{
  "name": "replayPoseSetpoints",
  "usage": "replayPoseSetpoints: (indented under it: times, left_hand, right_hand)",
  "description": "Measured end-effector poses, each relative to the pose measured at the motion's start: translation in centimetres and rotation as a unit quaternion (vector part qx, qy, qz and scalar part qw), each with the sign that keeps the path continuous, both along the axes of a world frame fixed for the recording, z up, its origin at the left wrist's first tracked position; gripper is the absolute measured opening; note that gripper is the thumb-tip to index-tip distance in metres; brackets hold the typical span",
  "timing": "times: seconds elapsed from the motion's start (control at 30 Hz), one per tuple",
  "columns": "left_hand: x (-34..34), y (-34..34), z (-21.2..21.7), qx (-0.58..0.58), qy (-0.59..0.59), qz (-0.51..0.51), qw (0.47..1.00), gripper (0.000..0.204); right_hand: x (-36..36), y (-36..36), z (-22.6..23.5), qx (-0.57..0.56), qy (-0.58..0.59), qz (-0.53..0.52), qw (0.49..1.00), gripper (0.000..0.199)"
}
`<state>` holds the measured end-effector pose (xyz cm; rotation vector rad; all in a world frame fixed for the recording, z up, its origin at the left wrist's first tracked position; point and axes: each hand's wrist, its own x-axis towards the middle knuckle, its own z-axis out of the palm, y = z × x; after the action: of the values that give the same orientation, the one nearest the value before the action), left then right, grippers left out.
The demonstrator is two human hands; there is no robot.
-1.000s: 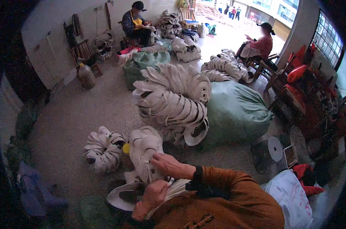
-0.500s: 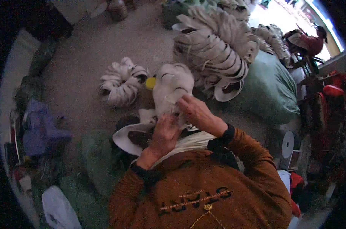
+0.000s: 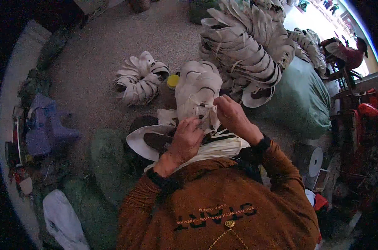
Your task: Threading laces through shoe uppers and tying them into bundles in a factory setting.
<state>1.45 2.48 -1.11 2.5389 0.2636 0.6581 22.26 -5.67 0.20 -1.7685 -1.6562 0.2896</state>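
In front of my body lies a stack of overlapping white shoe uppers (image 3: pixel 197 81), with the nearest one between my hands. A thin white lace (image 3: pixel 194 99) loops across its perforated tongue. My right hand (image 3: pixel 237 118) is closed at the upper's right side, its fingertips pinching the lace. Lower and to the left, my left hand (image 3: pixel 187 139) has its fingers bent together on the upper's near edge; the fingertips are partly hidden. A pale cloth bundle (image 3: pixel 222 150) sits under my wrists. Beside my left hand a loose white-rimmed, dark-lined piece (image 3: pixel 141 141) sticks out.
A small ring of white uppers (image 3: pixel 141 79) lies on the floor at left, near a yellow lid (image 3: pixel 172 81). A big coil of uppers (image 3: pixel 247 50) leans against a green sack (image 3: pixel 303 98). A purple stool (image 3: pixel 49 125) stands at left. Another person (image 3: pixel 349 56) sits far right.
My right hand has lifted slightly and moved right, away from my left hand. The lace and tongue now show between them. The whole view has shifted a little.
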Motion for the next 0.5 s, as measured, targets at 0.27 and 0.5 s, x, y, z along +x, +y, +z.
replayPoseSetpoints:
  times: [0.27,0.5]
  left_hand:
    - [0.2,0.1,0.8,0.028,0.002,-0.019,0.999,0.021]
    - [0.1,0.0,0.6,0.006,-0.008,0.022,1.0,0.019]
  right_hand:
    - [-1.3,1.8,0.5,0.066,-0.043,0.011,0.997,0.025]
    - [0.2,1.2,0.3,0.035,-0.021,0.023,0.999,0.027]
